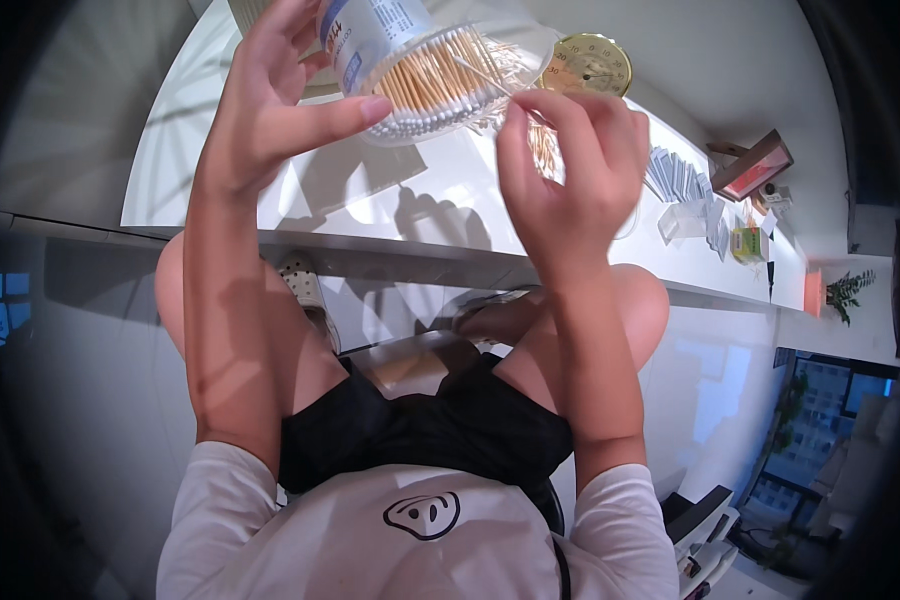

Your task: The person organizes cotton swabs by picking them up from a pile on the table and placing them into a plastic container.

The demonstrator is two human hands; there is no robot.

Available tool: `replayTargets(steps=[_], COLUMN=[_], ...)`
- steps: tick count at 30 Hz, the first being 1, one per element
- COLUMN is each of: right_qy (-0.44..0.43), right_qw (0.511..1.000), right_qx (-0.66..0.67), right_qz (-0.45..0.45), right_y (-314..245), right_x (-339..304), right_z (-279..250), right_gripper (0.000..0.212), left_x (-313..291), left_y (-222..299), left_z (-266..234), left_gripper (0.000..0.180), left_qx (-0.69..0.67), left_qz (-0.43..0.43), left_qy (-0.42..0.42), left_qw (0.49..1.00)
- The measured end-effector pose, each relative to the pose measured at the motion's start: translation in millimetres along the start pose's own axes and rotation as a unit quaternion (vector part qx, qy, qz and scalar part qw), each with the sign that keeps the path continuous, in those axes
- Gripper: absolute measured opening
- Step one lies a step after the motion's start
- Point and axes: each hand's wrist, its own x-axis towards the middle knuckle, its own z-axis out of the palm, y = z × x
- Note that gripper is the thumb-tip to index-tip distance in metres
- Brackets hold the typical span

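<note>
My left hand holds a clear round tub with a blue and white label, tilted over the table. Its thumb lies along the tub's lower side, and the fingers go behind it, partly out of the picture. Many cotton swabs with white tips and tan sticks fill the tub. At the tub's right side, my right hand has thumb and forefinger pinched on a single cotton swab. Below and behind that hand, a heap of loose swabs lies on the table, partly hidden.
A gold-rimmed round dial stands behind the swabs on the white table. Farther right are grey packets, a clear tray, a green and yellow box, a pink-faced frame and a potted plant. My knees are by the table edge.
</note>
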Motion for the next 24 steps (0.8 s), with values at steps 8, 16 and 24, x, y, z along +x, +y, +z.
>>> replayTargets(steps=[8,16,24], right_qy=[-0.053,-0.121,-0.472], right_qw=[0.997,0.978,0.817], right_qx=[-0.049,-0.005,-0.052], right_qz=[-0.009,0.171,0.327], right_y=[-13,28,42], right_x=[12,-20,-69], right_z=[29,-1,8], right_gripper=[0.008,0.018,0.031], left_x=[-2,-3,-5], left_y=[-2,3,3], left_z=[-2,4,-4], left_gripper=[0.106,0.106,0.107], left_qx=[0.033,0.090,0.035], left_qz=[0.017,0.046,-0.007], left_qy=[-0.033,-0.011,0.009], left_qw=[0.999,0.995,0.999])
